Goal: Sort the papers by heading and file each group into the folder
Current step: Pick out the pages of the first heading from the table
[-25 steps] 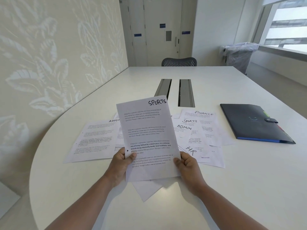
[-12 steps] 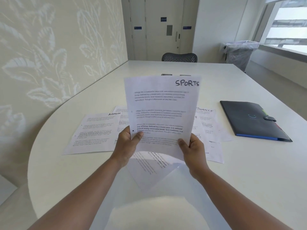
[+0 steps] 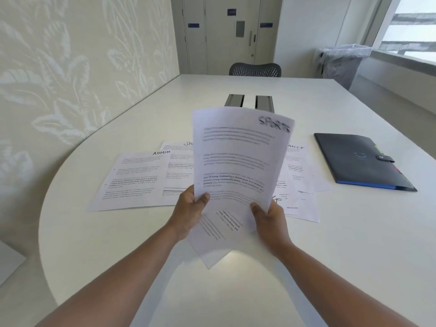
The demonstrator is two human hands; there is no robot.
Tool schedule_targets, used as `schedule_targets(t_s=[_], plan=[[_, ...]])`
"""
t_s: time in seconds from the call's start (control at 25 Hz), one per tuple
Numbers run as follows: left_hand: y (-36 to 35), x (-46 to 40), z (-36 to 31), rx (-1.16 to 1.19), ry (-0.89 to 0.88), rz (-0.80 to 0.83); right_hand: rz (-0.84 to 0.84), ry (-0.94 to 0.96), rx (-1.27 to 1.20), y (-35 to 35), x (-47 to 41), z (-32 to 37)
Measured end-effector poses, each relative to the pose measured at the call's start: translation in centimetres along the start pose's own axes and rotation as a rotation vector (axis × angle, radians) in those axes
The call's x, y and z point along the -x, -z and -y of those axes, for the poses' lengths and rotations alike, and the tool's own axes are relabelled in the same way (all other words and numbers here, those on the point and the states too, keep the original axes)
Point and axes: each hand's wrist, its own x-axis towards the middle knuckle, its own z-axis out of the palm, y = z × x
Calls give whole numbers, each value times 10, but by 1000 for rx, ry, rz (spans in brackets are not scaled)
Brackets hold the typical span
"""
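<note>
I hold a SPORTS sheet (image 3: 238,159) upright above the table, blurred by motion. My left hand (image 3: 191,208) pinches its lower left edge and my right hand (image 3: 269,218) grips its lower right corner. Another printed sheet (image 3: 212,237) lies on the table below it, partly hidden. An ADMIN sheet (image 3: 136,178) lies flat to the left, with a second SPORTS sheet (image 3: 178,159) tucked behind it. A FINANCE sheet (image 3: 298,166) and an HR sheet (image 3: 299,206) lie to the right. The dark folder (image 3: 358,159) lies shut at the right with coloured tabs along its edge.
The white table (image 3: 306,256) has a rounded near edge and two grey cable slots (image 3: 247,101) in its middle. A mesh chair (image 3: 254,70) stands at the far end. A lined bin (image 3: 342,62) is by the window. A patterned wall runs along the left.
Both hands raised the SPORTS sheet off the spread and it now tilts slightly to the right. A sheet beneath it has come into view.
</note>
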Motion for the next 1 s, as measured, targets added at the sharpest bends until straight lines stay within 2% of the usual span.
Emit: schedule_targets(t_s=[0.24, 0.36, 0.44, 0.48, 0.6, 0.72, 0.84, 1.0], plan=[[-9, -7, 10, -219, -125, -212, 12, 35, 38, 5, -3, -5], [-9, -12, 24, -365, -111, -285, -166, 76, 92, 20, -15, -1], [-8, -15, 31, -472, -118, -312, -298, 0, 212, 39, -31, 2], [-9, -17, 33, -498, -122, -313, -311, -66, 316, 49, -39, 3], [-12, -16, 31, -517, -131, -309, -177, -218, 686, 72, -56, 2], [-11, -16, 32, -529, -139, -319, -87, -267, 885, 80, -61, 4], [-11, -16, 33, -512, -143, -329, -41, -283, 959, 86, -68, 7], [-14, -16, 31, -552, -150, -324, -31, -294, 934, 93, -75, 10]])
